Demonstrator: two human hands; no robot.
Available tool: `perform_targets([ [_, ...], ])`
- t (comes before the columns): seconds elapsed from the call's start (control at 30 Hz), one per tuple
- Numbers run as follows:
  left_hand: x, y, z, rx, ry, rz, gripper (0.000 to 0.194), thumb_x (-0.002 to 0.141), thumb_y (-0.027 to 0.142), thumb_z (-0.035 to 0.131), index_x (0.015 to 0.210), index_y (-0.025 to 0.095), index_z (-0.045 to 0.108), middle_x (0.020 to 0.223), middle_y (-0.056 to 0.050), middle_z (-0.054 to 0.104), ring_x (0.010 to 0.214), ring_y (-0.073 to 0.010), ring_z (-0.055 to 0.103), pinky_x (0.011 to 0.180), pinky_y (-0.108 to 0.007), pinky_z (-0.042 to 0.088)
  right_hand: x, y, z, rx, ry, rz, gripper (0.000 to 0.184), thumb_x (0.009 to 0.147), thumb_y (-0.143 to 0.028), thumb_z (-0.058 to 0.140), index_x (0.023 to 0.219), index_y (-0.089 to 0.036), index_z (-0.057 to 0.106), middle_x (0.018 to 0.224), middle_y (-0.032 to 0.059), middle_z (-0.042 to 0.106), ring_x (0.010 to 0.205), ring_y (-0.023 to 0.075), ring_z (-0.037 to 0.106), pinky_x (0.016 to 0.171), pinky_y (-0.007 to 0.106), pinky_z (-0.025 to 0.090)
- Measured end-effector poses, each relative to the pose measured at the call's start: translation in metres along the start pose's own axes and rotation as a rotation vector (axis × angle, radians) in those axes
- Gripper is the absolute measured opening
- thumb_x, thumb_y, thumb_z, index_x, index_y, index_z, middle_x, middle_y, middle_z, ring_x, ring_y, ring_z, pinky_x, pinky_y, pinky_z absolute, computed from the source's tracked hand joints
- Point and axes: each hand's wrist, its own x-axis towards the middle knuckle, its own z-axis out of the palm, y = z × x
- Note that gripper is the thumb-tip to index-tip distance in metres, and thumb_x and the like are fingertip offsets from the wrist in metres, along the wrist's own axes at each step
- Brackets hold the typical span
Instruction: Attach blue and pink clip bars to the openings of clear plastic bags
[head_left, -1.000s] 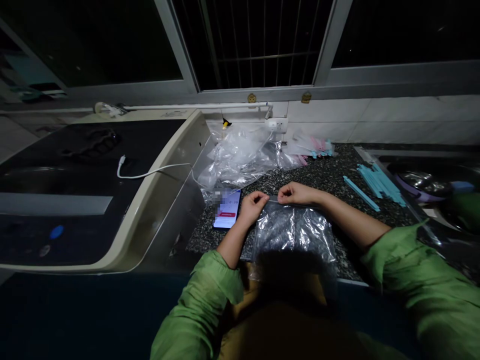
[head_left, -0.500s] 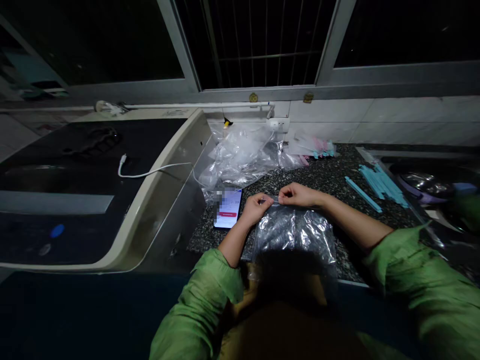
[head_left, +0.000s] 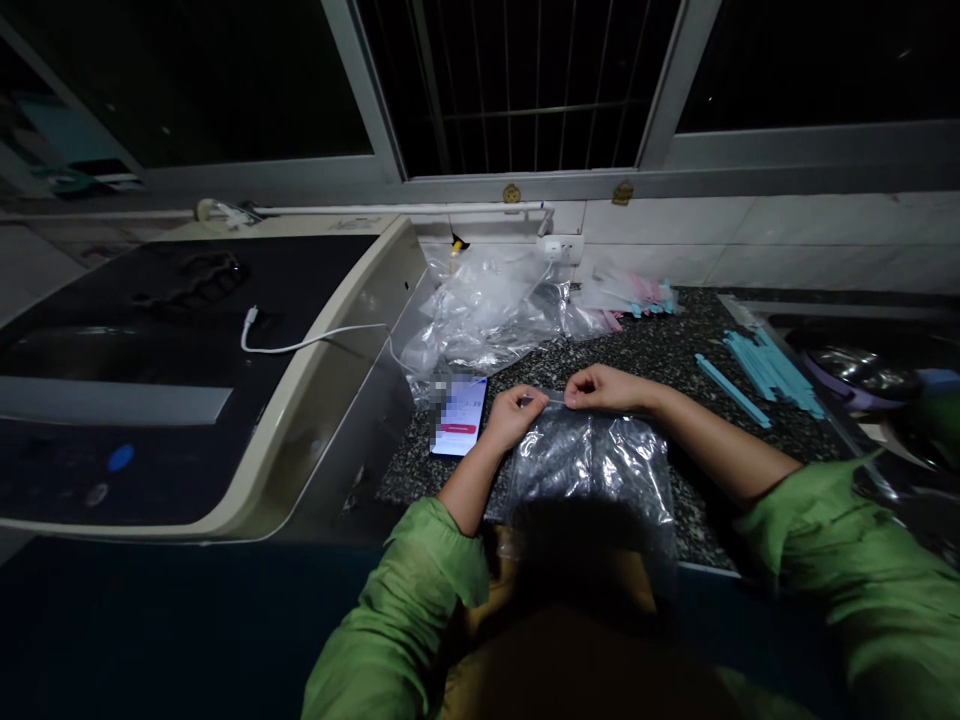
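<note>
A clear plastic bag [head_left: 592, 455] lies spread over the front of the dark speckled counter [head_left: 637, 350], its upper edge toward the window. My left hand [head_left: 517, 415] pinches that upper edge near its left end, thumb against fingers. A short way to the right, my right hand [head_left: 604, 388] pinches the same edge, and a small stretch of it shows between the two hands. Left of my left hand lies a lit smartphone [head_left: 459, 415]. My head's shadow falls across the lower part of the bag.
Crumpled clear bags [head_left: 487, 305] pile up at the back wall, beside a bag with pink and blue strips [head_left: 645, 295]. Several light-blue plastic strips [head_left: 772, 370] lie to the right. A washing machine [head_left: 300, 400] with a white cable [head_left: 315, 340] stands left; a metal bowl [head_left: 862, 370] is far right.
My right hand has slid slightly to the right along the bag's edge, widening the gap between my hands. My left hand keeps its pinch. The view has shifted a little.
</note>
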Motion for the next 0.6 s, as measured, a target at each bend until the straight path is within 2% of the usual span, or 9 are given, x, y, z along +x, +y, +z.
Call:
perform_targets([
  [0.17,0.0,0.002,0.0,-0.009,0.004,0.001,0.012,0.062,0.027,0.065,0.059,0.015,0.062,0.058,0.002,0.061,0.057,-0.0106,0.05,0.06,-0.023,0.038,-0.006,0.006,-0.005,-0.009,0.004,0.036,0.041,0.055,-0.053,0.068,0.065,-0.014,0.061,0.057,-0.0037,0.051,0.054,0.0074,0.041,0.056,0.024,0.03],
  [0.6,0.0,0.002,0.0,-0.004,-0.036,-0.043,0.007,0.061,0.022,0.066,0.059,0.016,0.064,0.061,0.001,0.064,0.061,-0.0126,0.056,0.066,-0.025,0.042,-0.008,0.018,0.007,-0.009,0.079,-0.022,0.034,0.062,-0.048,0.062,0.065,-0.015,0.059,0.061,-0.002,0.054,0.057,0.0095,0.045,0.058,0.025,0.033],
])
